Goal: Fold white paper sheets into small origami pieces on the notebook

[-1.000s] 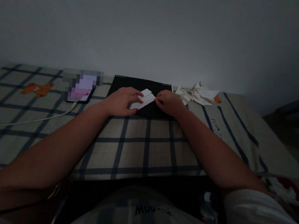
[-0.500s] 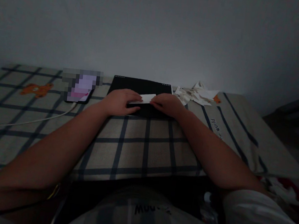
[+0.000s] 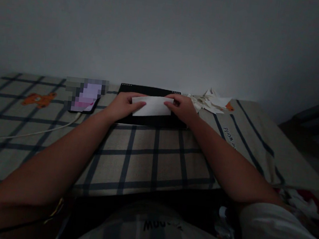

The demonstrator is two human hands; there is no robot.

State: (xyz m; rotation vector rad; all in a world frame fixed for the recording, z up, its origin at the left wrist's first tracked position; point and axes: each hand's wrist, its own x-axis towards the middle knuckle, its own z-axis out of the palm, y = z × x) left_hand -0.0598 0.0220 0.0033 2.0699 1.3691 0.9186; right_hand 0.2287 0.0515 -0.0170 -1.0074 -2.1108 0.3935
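Observation:
A small white piece of paper [image 3: 153,108] is stretched between my two hands, its broad side facing me. My left hand [image 3: 123,105] pinches its left end, thumb in front and fingers behind. The right end is held the same way by my right hand [image 3: 181,107]. Just beneath and behind the paper lies a flat black board or folder [image 3: 148,90] with rows of white dots at its two far corners. Most of the fingers behind the paper are hidden.
A checked cloth [image 3: 143,163] covers the table. To the left lies a phone [image 3: 86,96] with a white cable [image 3: 41,133], near a bear print [image 3: 39,99]. Torn white paper scraps [image 3: 211,102] lie right of the board, against the wall [image 3: 162,36]. A clear bottle [image 3: 224,223] is below the table edge.
The paper has turned from a narrow strip to a broad face showing toward me. My hands have moved slightly apart, now gripping its ends with the thumbs in front.

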